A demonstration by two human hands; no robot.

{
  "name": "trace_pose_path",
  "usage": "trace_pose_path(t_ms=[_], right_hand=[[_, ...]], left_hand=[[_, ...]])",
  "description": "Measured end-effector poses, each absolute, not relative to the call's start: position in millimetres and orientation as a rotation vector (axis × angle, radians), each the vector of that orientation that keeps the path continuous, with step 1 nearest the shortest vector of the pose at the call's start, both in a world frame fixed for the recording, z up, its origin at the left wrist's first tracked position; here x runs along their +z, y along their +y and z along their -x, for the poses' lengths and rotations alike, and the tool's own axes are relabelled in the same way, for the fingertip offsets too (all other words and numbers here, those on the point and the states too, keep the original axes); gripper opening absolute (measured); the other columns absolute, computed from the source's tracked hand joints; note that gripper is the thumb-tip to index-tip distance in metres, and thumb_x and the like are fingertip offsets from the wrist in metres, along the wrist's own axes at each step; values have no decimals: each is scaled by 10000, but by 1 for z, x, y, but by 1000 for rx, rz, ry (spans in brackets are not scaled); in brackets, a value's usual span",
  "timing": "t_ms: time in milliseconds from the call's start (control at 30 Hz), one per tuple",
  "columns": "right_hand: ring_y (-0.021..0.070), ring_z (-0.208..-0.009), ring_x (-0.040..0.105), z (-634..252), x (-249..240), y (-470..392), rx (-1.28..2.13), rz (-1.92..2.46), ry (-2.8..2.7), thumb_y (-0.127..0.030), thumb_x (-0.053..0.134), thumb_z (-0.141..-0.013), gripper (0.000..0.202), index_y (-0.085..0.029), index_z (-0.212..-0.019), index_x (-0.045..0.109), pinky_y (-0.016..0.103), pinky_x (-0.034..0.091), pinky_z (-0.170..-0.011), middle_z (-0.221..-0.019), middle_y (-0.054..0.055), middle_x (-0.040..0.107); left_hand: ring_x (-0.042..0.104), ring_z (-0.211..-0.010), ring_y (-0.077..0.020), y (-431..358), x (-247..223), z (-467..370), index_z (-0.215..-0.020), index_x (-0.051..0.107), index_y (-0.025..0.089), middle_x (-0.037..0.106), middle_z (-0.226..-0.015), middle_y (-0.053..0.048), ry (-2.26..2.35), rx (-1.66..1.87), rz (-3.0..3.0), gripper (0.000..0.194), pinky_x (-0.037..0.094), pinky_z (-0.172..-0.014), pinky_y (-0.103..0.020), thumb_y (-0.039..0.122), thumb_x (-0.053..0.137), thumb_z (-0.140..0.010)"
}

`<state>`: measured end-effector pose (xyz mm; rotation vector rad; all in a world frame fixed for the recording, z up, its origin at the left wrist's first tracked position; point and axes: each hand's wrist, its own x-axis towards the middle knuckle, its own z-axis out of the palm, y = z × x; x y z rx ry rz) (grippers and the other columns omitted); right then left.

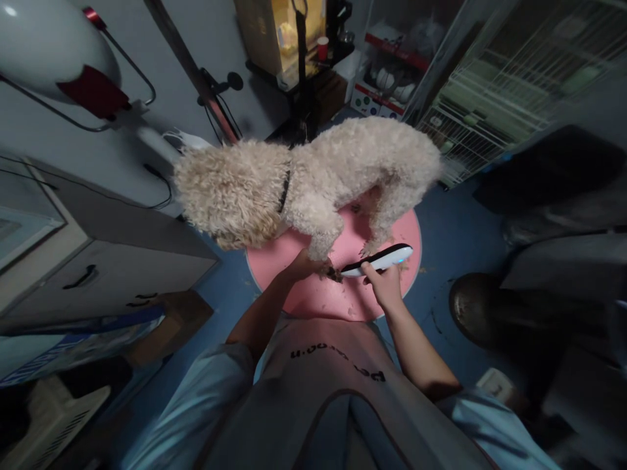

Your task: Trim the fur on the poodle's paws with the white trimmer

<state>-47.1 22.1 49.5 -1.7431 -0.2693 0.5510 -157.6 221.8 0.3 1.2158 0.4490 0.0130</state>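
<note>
A curly cream-coloured dog (372, 153) stands on a round pink grooming table (313, 300), its head to the left and a dark collar (285, 189) around its neck. My left hand (302, 266) is closed around the lower part of its front leg (323, 240); the fingers are partly hidden by fur. In my right hand (385, 286) is a white-and-black hair clipper (392, 256) with a small blue light. The clipper's head end points left, at the dark fur by the paw, close to my left hand. Loose tufts of hair lie on the pink surface.
A metal post (191, 62) rises behind the dog's head, and a dark strap (300, 52) hangs behind its back. A white dryer (53, 52) juts in at upper left. Wire cages (470, 130) stand at right, a drawer cabinet (108, 267) at left.
</note>
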Motion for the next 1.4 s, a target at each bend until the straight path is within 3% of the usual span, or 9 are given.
trace_pose_path(t_ms=[133,333,500,700,1233,1400], right_hand=[[143,-423,537,49,46,25,520,1759,-237,-521,775,-697,375,-224,-701,547,276,432,-394,-529,-35,577],[126,-511,548,45,31,17,592,1635,-148,-482,855,-615,424,-221,-706,533,232,420,-428,-604,-29,627],[99,-433,508,44,17,14,614,1458,17,-467,885,-563,465,-230,-769,542,230,454,-423,-555,-73,593],[128,-418,541,58,15,21,550,1543,13,-464,813,-687,375,-233,-804,541,238,432,-392,-522,-69,589],[148,-539,529,62,25,28,492,1710,-216,-418,761,-740,287,-229,-736,545,266,434,-494,-581,-41,581],[157,-555,553,54,11,18,598,1603,-276,-405,775,-626,339,-249,-784,519,286,471,-522,-631,-45,633]], left_hand=[[598,-582,-138,225,-3,157,-714,735,104,695,-631,-50,484,63,-1278,261,468,-568,-259,291,860,-582],[589,-597,-148,230,-1,157,-718,730,120,684,-629,-44,519,74,-1301,219,479,-600,-280,279,822,-599],[582,-606,-142,231,-7,157,-739,727,131,685,-641,-35,546,90,-1307,211,485,-621,-290,262,820,-602],[609,-662,-154,226,-13,157,-780,713,126,701,-692,-42,562,91,-1296,265,494,-663,-304,286,811,-592],[621,-663,-151,224,-7,158,-728,736,143,725,-700,-44,581,84,-1259,151,508,-654,-278,183,819,-609],[619,-645,-148,224,-4,159,-718,730,127,710,-671,-41,575,102,-1224,168,501,-635,-272,200,807,-588]])
